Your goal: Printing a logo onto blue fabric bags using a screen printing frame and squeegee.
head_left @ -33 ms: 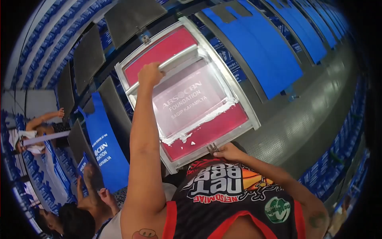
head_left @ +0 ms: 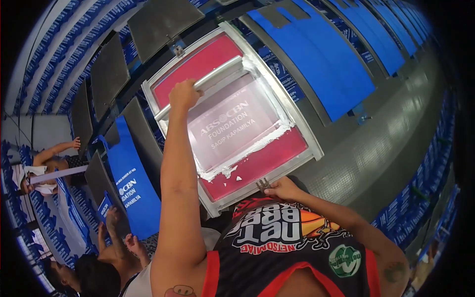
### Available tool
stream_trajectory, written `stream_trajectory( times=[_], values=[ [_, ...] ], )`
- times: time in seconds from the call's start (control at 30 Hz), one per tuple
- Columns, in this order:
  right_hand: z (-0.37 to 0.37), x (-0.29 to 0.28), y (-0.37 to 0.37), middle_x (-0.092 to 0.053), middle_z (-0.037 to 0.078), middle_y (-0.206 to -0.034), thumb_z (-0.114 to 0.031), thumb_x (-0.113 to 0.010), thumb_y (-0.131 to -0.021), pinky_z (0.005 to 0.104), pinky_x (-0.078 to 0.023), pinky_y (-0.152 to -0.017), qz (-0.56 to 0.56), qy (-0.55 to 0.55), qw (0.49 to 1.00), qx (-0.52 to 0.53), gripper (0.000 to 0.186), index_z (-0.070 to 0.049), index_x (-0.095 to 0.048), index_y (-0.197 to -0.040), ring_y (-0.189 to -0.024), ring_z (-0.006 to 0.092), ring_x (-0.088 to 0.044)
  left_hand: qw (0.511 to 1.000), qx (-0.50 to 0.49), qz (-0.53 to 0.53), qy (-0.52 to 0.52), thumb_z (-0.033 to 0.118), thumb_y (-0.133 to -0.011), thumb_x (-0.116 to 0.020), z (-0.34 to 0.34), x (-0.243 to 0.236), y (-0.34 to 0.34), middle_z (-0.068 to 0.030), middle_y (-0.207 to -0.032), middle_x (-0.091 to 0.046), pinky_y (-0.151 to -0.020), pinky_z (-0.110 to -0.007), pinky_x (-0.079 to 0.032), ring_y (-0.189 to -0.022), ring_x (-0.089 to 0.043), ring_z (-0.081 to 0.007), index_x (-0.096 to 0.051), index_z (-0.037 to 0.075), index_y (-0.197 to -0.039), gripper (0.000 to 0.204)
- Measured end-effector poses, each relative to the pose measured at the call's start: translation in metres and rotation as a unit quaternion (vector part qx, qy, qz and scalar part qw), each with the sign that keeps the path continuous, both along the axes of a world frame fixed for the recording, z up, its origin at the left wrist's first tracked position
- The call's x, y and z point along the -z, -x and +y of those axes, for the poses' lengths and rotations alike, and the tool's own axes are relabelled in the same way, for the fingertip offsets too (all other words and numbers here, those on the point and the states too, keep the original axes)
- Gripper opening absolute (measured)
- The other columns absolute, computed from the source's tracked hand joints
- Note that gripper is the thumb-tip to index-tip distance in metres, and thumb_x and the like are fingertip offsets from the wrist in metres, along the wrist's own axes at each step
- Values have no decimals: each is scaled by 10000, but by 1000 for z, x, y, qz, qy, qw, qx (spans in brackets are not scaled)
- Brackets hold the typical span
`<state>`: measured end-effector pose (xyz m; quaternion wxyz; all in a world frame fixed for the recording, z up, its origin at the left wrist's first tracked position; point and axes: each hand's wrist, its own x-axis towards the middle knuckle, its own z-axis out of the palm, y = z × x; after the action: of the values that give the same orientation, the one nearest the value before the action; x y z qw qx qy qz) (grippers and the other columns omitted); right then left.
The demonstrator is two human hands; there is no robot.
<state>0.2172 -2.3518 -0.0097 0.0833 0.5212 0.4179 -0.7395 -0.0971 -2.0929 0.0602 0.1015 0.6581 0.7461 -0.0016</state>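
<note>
A silver screen-printing frame [head_left: 312, 153] with a red border lies in front of me, its pale centre bearing stencilled lettering and ridged with white paste along the edges. My left hand [head_left: 187, 94] is closed around a long metal squeegee [head_left: 225, 69] lying across the upper part of the screen. My right hand [head_left: 279, 190] is closed on a small metal clamp [head_left: 263, 185] at the frame's near edge. The front of my black and red sleeveless shirt shows below.
Grey boards [head_left: 104, 74] and blue cut fabric pieces [head_left: 316, 64] line both sides. Racks of blue pieces [head_left: 54, 59] rise at left. Co-workers' arms [head_left: 116, 230] are at lower left, another person [head_left: 44, 171] farther left. A grey walkway [head_left: 356, 158] runs along the right.
My left hand and the squeegee have shifted very slightly toward me. My right hand stays on the clamp.
</note>
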Motion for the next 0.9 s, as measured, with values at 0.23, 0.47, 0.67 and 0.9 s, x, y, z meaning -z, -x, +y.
stream_trajectory(
  times=[0.23,0.47,0.67,0.9],
  values=[
    [1,-71,-12,-714,81,-774,-161,-610,-882,225,-509,-618,103,-105,985,89,210,12,-696,-963,-647,87,-653,998,25,55,0,302,-697,-759,11,-25,-10,-141,-995,-684,-830,-450,-497,-969,-635,-331,-683,150,-1066,406],
    [-19,3,-7,-710,44,-729,-229,-636,-853,273,-514,-621,39,-201,978,30,203,-44,-721,-864,-630,128,-672,998,15,58,-13,298,-743,-710,-30,8,-14,-126,-994,-680,-827,-444,-505,-953,-641,-316,-667,180,-1101,380],
    [-15,20,-10,-711,71,-759,-144,-628,-871,240,-510,-596,59,-197,978,43,192,27,-700,-920,-620,83,-639,996,34,43,-74,114,-749,-559,-190,49,-98,-91,-885,-645,-699,-452,-516,-824,-632,-314,-650,185,-1050,323],
    [-14,23,-12,-709,84,-739,-144,-644,-865,245,-516,-586,59,-189,979,50,192,35,-704,-896,-610,89,-646,994,-15,10,106,326,-716,-757,-171,-22,-109,-140,-975,-681,-783,-437,-515,-929,-644,-335,-647,173,-1144,468]
  ],
)
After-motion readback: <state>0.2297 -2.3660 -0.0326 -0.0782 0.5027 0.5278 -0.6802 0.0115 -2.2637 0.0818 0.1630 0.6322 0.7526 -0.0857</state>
